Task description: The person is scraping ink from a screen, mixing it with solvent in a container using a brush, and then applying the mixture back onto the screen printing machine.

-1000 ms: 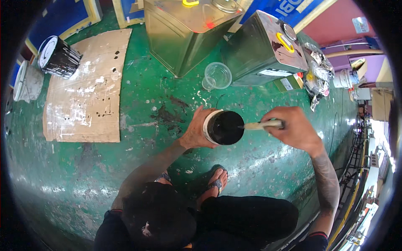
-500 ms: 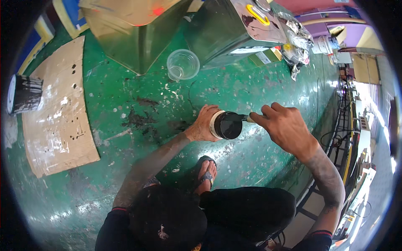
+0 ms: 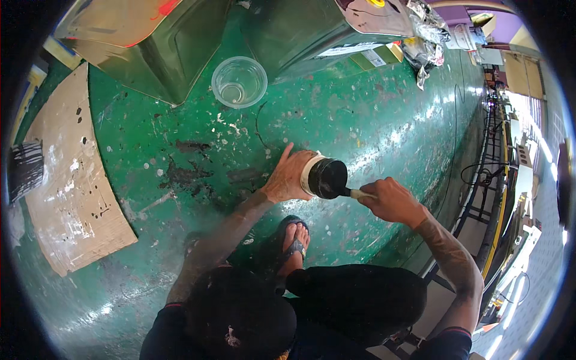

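My left hand (image 3: pixel 290 177) is wrapped round the side of a small pale cup (image 3: pixel 327 179), blackened at its mouth and inside as if with paint. The cup leans with its mouth toward my right. One finger of that hand sticks out past the side. A tool with a pale handle (image 3: pixel 362 194) and a dark end, which looks like a paintbrush, is pinched in my right hand (image 3: pixel 393 202). Its dark end meets the cup's rim at the lower right. Whether bristles reach inside is hard to see.
On the green, paint-spotted floor (image 3: pixel 360 126) stand a clear plastic cup (image 3: pixel 240 83) and two large metal tins, one left (image 3: pixel 174 54) and one right (image 3: pixel 300 42). Stained cardboard (image 3: pixel 78 180) lies at left under a black-streaked tub (image 3: pixel 26 171). A metal frame (image 3: pixel 489 198) runs along the right.
My right hand has lowered, bringing the tool from the cup's upper right rim to its lower right. The view has shifted, so the tins and clear cup appear farther left.
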{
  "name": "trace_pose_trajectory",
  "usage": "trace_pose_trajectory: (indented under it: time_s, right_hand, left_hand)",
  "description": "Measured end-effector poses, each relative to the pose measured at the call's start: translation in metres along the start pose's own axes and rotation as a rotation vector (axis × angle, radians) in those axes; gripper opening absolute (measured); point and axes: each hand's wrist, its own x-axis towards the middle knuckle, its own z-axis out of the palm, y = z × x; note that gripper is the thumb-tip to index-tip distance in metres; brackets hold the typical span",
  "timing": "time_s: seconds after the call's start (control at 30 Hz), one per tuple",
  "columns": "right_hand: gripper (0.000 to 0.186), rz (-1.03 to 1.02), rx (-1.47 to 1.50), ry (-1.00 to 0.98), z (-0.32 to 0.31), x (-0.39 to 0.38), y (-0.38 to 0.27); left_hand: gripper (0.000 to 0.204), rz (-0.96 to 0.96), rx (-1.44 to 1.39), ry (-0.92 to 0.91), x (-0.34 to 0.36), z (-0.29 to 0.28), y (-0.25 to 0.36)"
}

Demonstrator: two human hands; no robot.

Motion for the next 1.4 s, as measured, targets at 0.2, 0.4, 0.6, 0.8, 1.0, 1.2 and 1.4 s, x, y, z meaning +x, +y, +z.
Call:
trace_pose_trajectory:
  time_s: [0.2, 0.4, 0.6, 0.8, 1.0, 1.2, 1.4]
  right_hand:
    - [0.030, 0.061, 0.238, -0.041, -0.048, 0.004, -0.011]
    - [0.022, -0.207, -0.358, 0.113, -0.002, 0.007, -0.024]
    - [0.025, -0.189, -0.352, 0.250, -0.002, 0.013, -0.026]
    - [0.025, -0.194, -0.390, 0.239, 0.011, 0.016, -0.023]
    - [0.024, -0.181, -0.377, 0.231, 0.004, 0.018, -0.032]
    - [0.024, -0.200, -0.401, 0.228, -0.002, 0.018, -0.038]
    - [0.027, -0.210, -0.478, 0.237, 0.015, 0.021, -0.027]
  left_hand:
    - [0.109, 0.006, -0.016, 0.011, -0.005, -0.004, -0.001]
    - [0.110, -0.012, -0.070, 0.029, -0.002, -0.002, -0.002]
    - [0.110, 0.008, -0.070, 0.026, 0.002, -0.005, 0.001]
    - [0.110, 0.019, -0.088, 0.026, 0.003, -0.002, 0.000]
    - [0.112, 0.031, -0.078, 0.047, 0.000, -0.002, -0.004]
    - [0.114, 0.040, -0.037, 0.045, -0.001, -0.002, -0.004]
    - [0.116, 0.083, -0.053, 0.070, 0.002, 0.002, -0.009]
